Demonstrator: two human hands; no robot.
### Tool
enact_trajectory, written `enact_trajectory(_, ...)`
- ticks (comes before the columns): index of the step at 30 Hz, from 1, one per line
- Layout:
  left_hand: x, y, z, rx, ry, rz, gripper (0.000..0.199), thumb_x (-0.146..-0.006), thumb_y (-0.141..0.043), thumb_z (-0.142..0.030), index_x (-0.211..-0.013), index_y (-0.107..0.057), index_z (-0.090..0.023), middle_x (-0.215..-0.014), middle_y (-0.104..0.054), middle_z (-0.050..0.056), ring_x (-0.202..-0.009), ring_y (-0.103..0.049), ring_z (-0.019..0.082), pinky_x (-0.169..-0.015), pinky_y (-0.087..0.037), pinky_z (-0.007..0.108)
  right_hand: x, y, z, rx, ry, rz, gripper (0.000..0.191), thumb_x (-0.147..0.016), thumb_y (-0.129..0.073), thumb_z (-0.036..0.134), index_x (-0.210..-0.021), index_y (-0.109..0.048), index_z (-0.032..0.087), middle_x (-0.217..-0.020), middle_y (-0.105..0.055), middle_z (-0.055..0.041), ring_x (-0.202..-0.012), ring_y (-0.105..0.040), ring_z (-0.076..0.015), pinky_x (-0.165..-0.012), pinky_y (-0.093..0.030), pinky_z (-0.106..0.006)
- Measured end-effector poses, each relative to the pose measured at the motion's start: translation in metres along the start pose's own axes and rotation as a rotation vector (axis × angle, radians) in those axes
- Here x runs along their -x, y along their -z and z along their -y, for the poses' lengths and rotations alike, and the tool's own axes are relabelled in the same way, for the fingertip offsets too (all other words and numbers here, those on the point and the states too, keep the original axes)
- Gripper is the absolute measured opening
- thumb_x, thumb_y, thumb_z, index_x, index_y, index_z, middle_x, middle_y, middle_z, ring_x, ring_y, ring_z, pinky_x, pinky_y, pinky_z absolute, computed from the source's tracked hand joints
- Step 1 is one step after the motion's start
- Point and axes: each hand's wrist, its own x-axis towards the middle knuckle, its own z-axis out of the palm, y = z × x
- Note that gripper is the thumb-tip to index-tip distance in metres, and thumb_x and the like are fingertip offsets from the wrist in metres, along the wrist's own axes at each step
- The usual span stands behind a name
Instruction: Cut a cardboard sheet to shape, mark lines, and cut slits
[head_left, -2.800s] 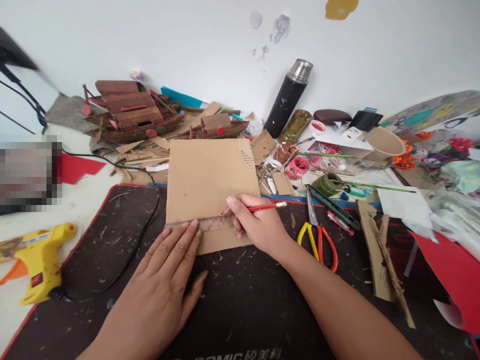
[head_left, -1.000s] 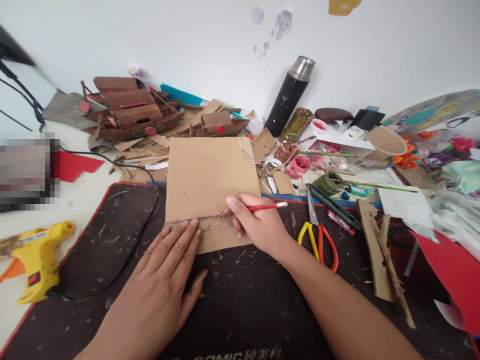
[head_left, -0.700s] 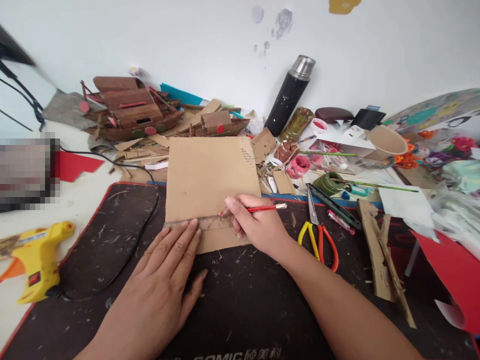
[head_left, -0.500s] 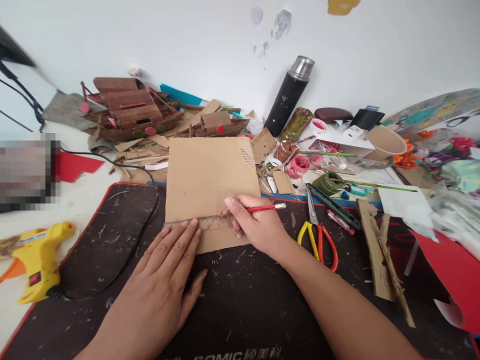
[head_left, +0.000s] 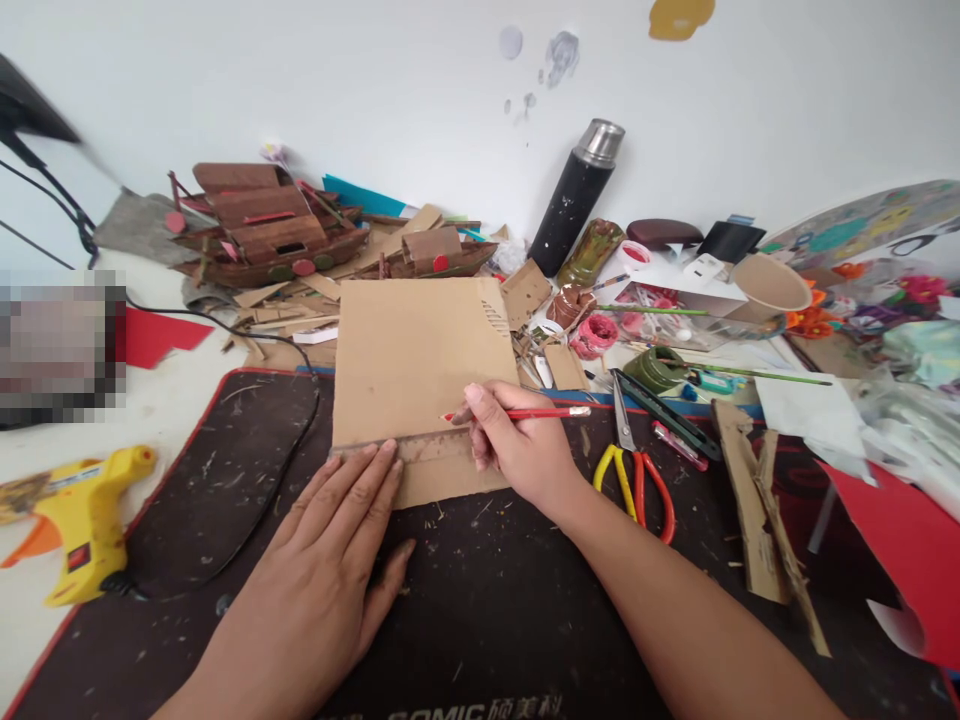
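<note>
Left hand [head_left: 319,560]: palm down, grip holding nothing between the fingers; fingertips on the left part of the ruler [head_left: 431,447], thumb spread away to the right. Right hand [head_left: 525,455]: grip narrow, closed around the red pencil [head_left: 551,412]. Pencil leans, pale end to the right, point to the left and just beyond the ruler's far edge; contact of point with sheet cannot be told.

Cardboard sheet [head_left: 412,350]: near part on the dark mat [head_left: 480,620], ruler lying across it near its near edge. Row of slits or torn marks at the sheet's far right corner.

Left side: yellow glue gun [head_left: 94,525] on its side, partly over the mat's edge, cable running from it. Right of the right hand: scissors [head_left: 639,485] with one yellow and one red handle, blades pointing far; green cutter [head_left: 667,415] beside them; torn cardboard strips [head_left: 754,510] farther right.

Far side of worktop [head_left: 169,400]: large brown model boat [head_left: 270,240] at left, smaller boat [head_left: 435,250] right of it, black flask [head_left: 570,210] tilted, open pink paint jar [head_left: 595,337], green jar [head_left: 652,370].
</note>
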Motion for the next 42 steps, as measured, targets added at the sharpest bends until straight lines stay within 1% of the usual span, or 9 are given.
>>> enact_trajectory(3,0.000,0.000,0.000,-0.004,0.000,-0.005,0.082,-0.109,-0.049,-0.039,-0.179,-0.018,-0.007,-0.165,-0.059,0.022,-0.148,-0.059,0.041,-0.121,-0.048,0.059,0.000,0.000,0.003,0.000,0.006,-0.009,0.051,-0.104,-0.064,0.065,-0.083,-0.072,0.019,-0.054,-0.058,0.0047,-0.044,-0.053,-0.0100,-0.043,-0.041,-0.022)
enact_trajectory(7,0.000,-0.001,0.000,-0.011,-0.011,-0.004,0.082,-0.108,-0.052,-0.038,-0.177,-0.023,-0.003,-0.166,-0.058,0.024,-0.147,-0.059,0.042,-0.122,-0.047,0.059,0.001,0.000,0.003,0.020,0.018,-0.010,0.051,-0.105,-0.063,0.064,-0.084,-0.072,0.019,-0.054,-0.059,0.0043,-0.045,-0.053,-0.0102,-0.044,-0.042,-0.022)
enact_trajectory(12,0.001,-0.001,0.000,-0.003,-0.010,-0.012,0.080,-0.107,-0.053,-0.037,-0.175,-0.028,-0.004,-0.166,-0.057,0.023,-0.148,-0.058,0.041,-0.123,-0.045,0.057,0.002,0.000,0.003,0.014,0.038,-0.008,0.050,-0.106,-0.064,0.063,-0.082,-0.070,0.019,-0.054,-0.058,0.0046,-0.045,-0.053,-0.0101,-0.045,-0.042,-0.023)
enact_trajectory(19,0.002,-0.002,0.001,0.001,-0.010,-0.019,0.074,-0.107,-0.054,-0.037,-0.170,-0.039,-0.001,-0.166,-0.058,0.024,-0.149,-0.058,0.040,-0.127,-0.040,0.055,0.002,0.003,0.003,0.026,0.035,-0.028,0.051,-0.105,-0.063,0.065,-0.084,-0.072,0.019,-0.056,-0.059,0.0042,-0.045,-0.054,-0.0102,-0.045,-0.042,-0.023)
enact_trajectory(24,0.001,-0.002,0.001,0.005,0.017,-0.026,0.072,-0.109,-0.052,-0.041,-0.171,-0.040,-0.007,-0.165,-0.060,0.021,-0.149,-0.060,0.037,-0.125,-0.045,0.053,0.002,0.006,0.001,0.061,0.042,-0.049,0.055,-0.106,-0.060,0.069,-0.086,-0.072,0.019,-0.056,-0.058,0.0040,-0.046,-0.054,-0.0107,-0.047,-0.043,-0.024)
enact_trajectory(28,-0.001,0.001,0.001,-0.007,0.015,-0.018,0.070,-0.109,-0.052,-0.042,-0.169,-0.042,-0.008,-0.162,-0.063,0.021,-0.147,-0.062,0.037,-0.122,-0.049,0.053,0.003,0.010,0.003,0.075,0.062,-0.058,0.057,-0.106,-0.059,0.071,-0.082,-0.069,0.020,-0.056,-0.058,0.0032,-0.046,-0.055,-0.0115,-0.047,-0.044,-0.025)
enact_trajectory(31,-0.002,0.003,0.002,-0.012,0.011,-0.007,0.070,-0.110,-0.051,-0.047,-0.169,-0.044,-0.008,-0.160,-0.065,0.020,-0.145,-0.063,0.036,-0.120,-0.051,0.052,0.004,0.011,0.005,0.092,0.069,-0.056,0.058,-0.105,-0.059,0.072,-0.080,-0.068,0.021,-0.056,-0.058,0.0029,-0.046,-0.055,-0.0118,-0.047,-0.044,-0.025)
enact_trajectory(37,-0.003,0.004,0.005,0.009,0.048,0.023,0.076,-0.111,-0.050,-0.057,-0.172,-0.040,-0.013,-0.163,-0.063,0.018,-0.148,-0.060,0.036,-0.119,-0.052,0.052,0.006,0.011,0.004,0.097,0.098,-0.015,0.057,-0.106,-0.059,0.070,-0.082,-0.069,0.020,-0.056,-0.059,0.0029,-0.047,-0.057,-0.0122,-0.048,-0.045,-0.025)
enact_trajectory(42,-0.009,0.003,0.010,0.004,0.022,0.037,0.076,-0.110,-0.050,-0.059,-0.170,-0.043,-0.012,-0.163,-0.062,0.019,-0.147,-0.061,0.036,-0.119,-0.053,0.053,0.006,0.011,0.004,0.123,0.102,-0.010,0.057,-0.107,-0.057,0.071,-0.082,-0.068,0.021,-0.056,-0.059,0.0030,-0.047,-0.057,-0.0127,-0.049,-0.045,-0.025)
